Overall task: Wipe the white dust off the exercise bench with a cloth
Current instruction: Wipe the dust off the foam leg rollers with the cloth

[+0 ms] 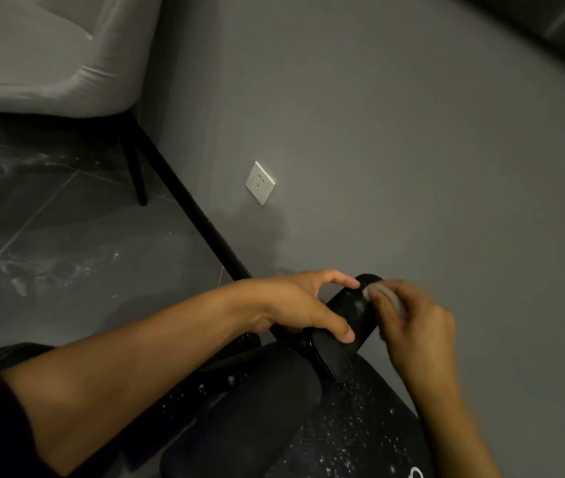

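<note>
The black exercise bench point(353, 429) fills the bottom of the view, its padded surface speckled with white dust. A black roller pad point(350, 313) sticks up at its far end. My left hand point(294, 305) grips that roller pad, thumb in front and fingers over the top. My right hand point(412, 326) holds a small grey cloth point(387, 294) bunched in its fingers and presses it against the roller's upper right side. The right hand is blurred.
A grey wall with a white socket point(260, 182) stands just behind the bench. A black skirting strip point(201, 222) runs along its base. A grey upholstered chair point(50, 63) with black legs sits at the upper left on the dark, dust-streaked tiled floor point(50, 257).
</note>
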